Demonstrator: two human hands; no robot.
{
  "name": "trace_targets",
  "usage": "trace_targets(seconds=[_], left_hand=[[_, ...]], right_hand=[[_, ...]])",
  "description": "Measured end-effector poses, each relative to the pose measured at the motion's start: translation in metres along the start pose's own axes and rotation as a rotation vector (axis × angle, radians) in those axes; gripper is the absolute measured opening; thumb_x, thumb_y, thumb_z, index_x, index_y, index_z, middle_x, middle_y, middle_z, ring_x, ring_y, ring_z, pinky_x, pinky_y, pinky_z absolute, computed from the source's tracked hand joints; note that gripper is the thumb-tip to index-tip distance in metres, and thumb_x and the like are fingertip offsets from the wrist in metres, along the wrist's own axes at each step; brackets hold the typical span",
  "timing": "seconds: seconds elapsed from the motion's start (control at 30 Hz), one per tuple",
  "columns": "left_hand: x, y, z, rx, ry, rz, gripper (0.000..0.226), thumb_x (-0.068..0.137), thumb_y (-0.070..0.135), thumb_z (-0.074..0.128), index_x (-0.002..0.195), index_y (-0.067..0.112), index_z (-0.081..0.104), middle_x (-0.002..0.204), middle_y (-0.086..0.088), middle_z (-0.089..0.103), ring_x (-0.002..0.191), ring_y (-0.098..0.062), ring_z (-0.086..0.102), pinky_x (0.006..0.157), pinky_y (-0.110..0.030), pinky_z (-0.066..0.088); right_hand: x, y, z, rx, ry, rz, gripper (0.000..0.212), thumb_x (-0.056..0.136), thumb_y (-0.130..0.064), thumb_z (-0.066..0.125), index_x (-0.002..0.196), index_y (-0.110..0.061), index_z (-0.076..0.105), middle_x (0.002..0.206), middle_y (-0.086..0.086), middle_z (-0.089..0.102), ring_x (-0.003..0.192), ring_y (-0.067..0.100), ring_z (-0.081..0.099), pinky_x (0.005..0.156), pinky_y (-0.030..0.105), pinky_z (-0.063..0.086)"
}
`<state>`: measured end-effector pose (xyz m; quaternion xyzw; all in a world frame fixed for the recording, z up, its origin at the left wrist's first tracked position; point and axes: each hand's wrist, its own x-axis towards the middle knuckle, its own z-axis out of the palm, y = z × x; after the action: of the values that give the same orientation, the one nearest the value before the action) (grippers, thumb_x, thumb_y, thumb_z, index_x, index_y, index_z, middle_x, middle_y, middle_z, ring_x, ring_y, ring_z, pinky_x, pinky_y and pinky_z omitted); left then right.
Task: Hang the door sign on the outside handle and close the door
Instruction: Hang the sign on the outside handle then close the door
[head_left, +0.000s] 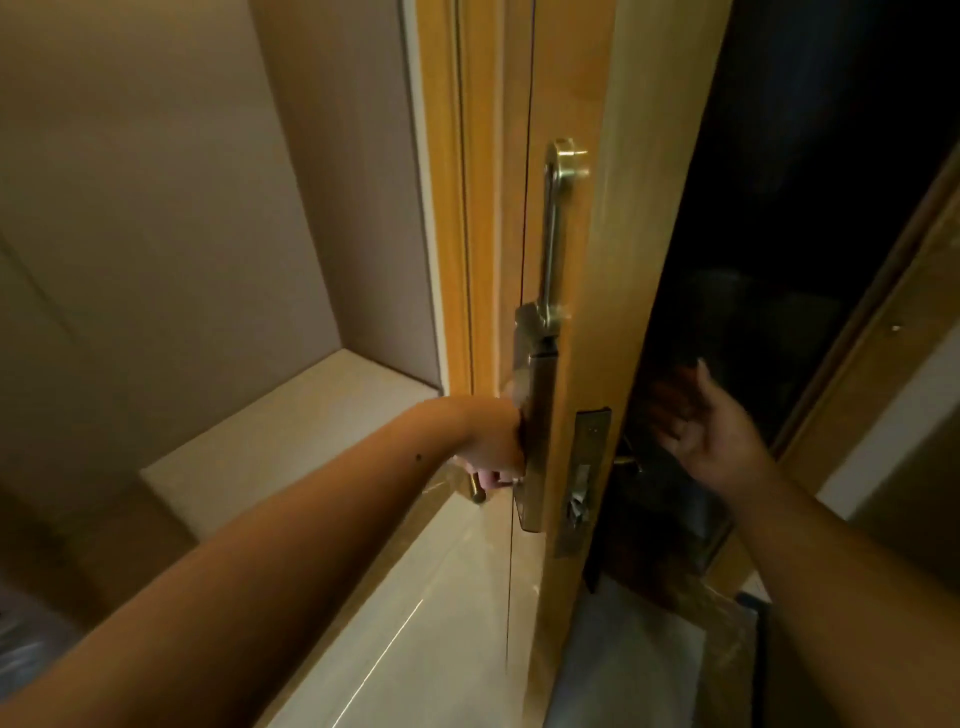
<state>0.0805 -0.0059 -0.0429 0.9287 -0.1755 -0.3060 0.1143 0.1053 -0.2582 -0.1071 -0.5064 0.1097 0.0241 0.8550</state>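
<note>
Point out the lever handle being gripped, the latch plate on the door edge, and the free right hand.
lever handle (477, 491): head view, on its rounded end below the left hand.
latch plate (584, 480): head view, on the plate's middle.
right hand (711, 431): head view, on the open palm.

Warm, dim, yellowish light is falling across the scene, strongest on the pale wall (171, 197) at the left and the light floor (415, 639) below it, where a thin bright streak of glare is running diagonally. The wooden door (582, 364) edge is glowing orange, and the metal lock plate (535, 415) is catching soft highlights. Beyond the door's right edge the room is sinking into near black, with little detail showing. The right hand (711, 441) is smearing with motion blur at its fingers. The left hand (493, 441) is looking slightly overexposed and soft. Wide-angle distortion is bowing the wall lines and door frame toward the picture's edges, and the whole frame is looking grainy and compressed.
</note>
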Motion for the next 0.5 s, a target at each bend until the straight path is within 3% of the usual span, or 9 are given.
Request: trace_targets(seconds=[0.1,0.2,0.27,0.37,0.43,0.5], left_hand=[[0.021,0.034,-0.001,-0.025,0.000,0.064,0.021,0.086,0.021,0.057,0.100,0.006,0.061,0.093,-0.012,0.072,0.081,-0.017,0.068,0.074,-0.031,0.054],[0.044,0.066,0.003,0.037,0.036,0.165,0.026,0.090,0.026,0.052,0.095,0.005,0.066,0.094,-0.010,0.071,0.085,-0.019,0.066,0.076,-0.034,0.049],[0.060,0.082,0.004,0.057,0.088,0.261,0.025,0.090,0.026,0.050,0.098,0.010,0.068,0.098,-0.009,0.069,0.090,-0.020,0.063,0.080,-0.036,0.048],[0.083,0.094,0.002,-0.014,0.188,0.373,0.018,0.088,0.024,0.054,0.096,0.017,0.068,0.096,-0.003,0.066,0.086,-0.016,0.059,0.068,-0.025,0.045],[0.107,0.102,-0.002,-0.086,0.250,0.396,0.011,0.084,0.023,0.059,0.090,0.018,0.067,0.088,-0.002,0.064,0.084,-0.018,0.059,0.061,-0.023,0.043],[0.133,0.109,-0.007,-0.050,0.238,0.371,0.029,0.078,0.028,0.069,0.105,0.021,0.060,0.098,0.002,0.061,0.091,-0.017,0.056,0.067,-0.023,0.042]], right_hand=[[-0.013,-0.020,-0.013,0.041,0.002,-0.056,0.049,0.087,-0.048,0.054,0.127,-0.020,0.057,0.117,0.007,0.066,0.111,0.025,0.061,0.097,0.041,0.048],[-0.022,-0.037,-0.022,0.075,-0.013,-0.081,0.028,0.093,-0.038,0.047,0.105,-0.020,0.066,0.090,0.003,0.076,0.084,0.018,0.073,0.064,0.031,0.058],[-0.024,-0.050,-0.029,0.000,0.018,-0.130,0.028,0.093,-0.036,0.049,0.106,-0.017,0.065,0.090,0.004,0.075,0.088,0.021,0.070,0.069,0.036,0.056],[-0.022,-0.069,-0.049,-0.029,0.080,-0.195,0.035,0.088,-0.043,0.055,0.113,-0.020,0.063,0.107,0.004,0.070,0.102,0.023,0.064,0.077,0.038,0.055],[-0.018,-0.081,-0.071,-0.070,0.154,-0.230,0.047,0.079,-0.054,0.061,0.118,-0.027,0.062,0.116,0.001,0.068,0.111,0.022,0.060,0.091,0.043,0.049],[-0.013,-0.091,-0.090,-0.184,0.182,-0.260,0.061,0.068,-0.061,0.064,0.120,-0.029,0.061,0.117,0.000,0.066,0.116,0.023,0.057,0.097,0.043,0.042]])
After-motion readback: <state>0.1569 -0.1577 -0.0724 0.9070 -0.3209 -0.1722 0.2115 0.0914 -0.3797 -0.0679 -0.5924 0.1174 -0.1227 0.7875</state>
